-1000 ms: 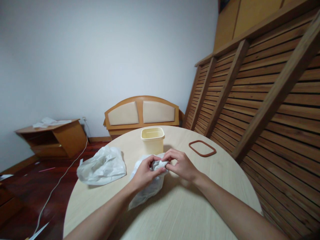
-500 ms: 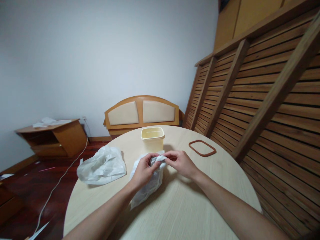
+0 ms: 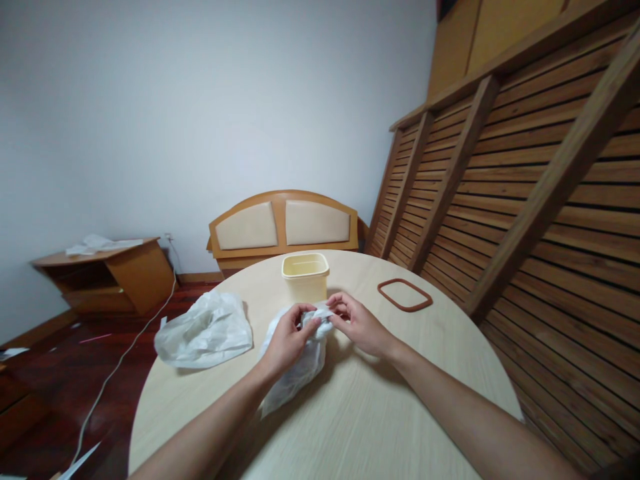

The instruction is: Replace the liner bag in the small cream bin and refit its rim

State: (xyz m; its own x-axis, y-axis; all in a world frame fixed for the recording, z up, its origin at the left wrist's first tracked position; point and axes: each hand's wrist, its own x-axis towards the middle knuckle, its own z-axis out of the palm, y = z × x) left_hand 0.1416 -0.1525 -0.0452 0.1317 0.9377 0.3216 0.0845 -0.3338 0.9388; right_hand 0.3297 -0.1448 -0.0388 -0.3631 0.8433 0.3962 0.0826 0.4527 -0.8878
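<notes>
Both my hands meet over a crumpled white plastic bag (image 3: 294, 373) on the round wooden table (image 3: 360, 413). My left hand (image 3: 286, 339) is closed on the bag's top, fingers curled around the bunched plastic. My right hand (image 3: 356, 323) pinches the same bunched edge from the right. The bag hangs down toward me under my left hand. Just behind my hands stands an open cream plastic container (image 3: 305, 275).
A second crumpled white bag (image 3: 204, 332) lies at the table's left. A brown rectangular seal ring (image 3: 405, 295) lies at the right back. Slatted wooden panels (image 3: 525, 200) lean along the right. A headboard (image 3: 284, 227) and a low wooden cabinet (image 3: 110, 273) stand by the wall.
Both hands have shifted slightly away from me toward the container, still gripping the bag's top; the bag's lower part has drawn in a little.
</notes>
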